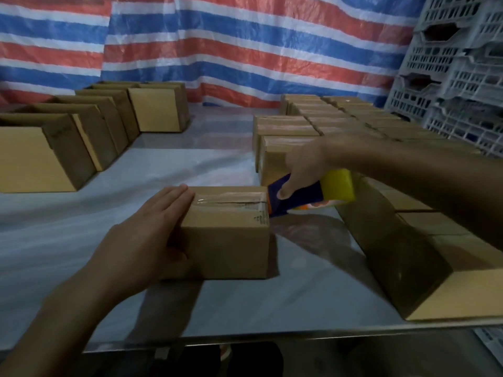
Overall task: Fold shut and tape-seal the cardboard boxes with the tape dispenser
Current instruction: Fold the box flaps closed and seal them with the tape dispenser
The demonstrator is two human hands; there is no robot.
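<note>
A small cardboard box (228, 235) stands in the middle of the steel table (272, 303), flaps folded shut, with a strip of clear tape along its top seam. My left hand (147, 232) lies on the box's left end, fingers straight over the top edge and thumb against the front face. My right hand (302, 164) grips the tape dispenser (310, 197), dark blue and orange with a yellowish tape roll. The dispenser's front end sits at the box's upper right edge, where the tape ends.
Several open boxes (49, 159) stand in a row at the left. Several closed, taped boxes (340, 123) are packed together at the right, reaching the near right corner. Grey plastic crates (457, 63) are stacked at the far right. A striped tarp (217, 44) hangs behind.
</note>
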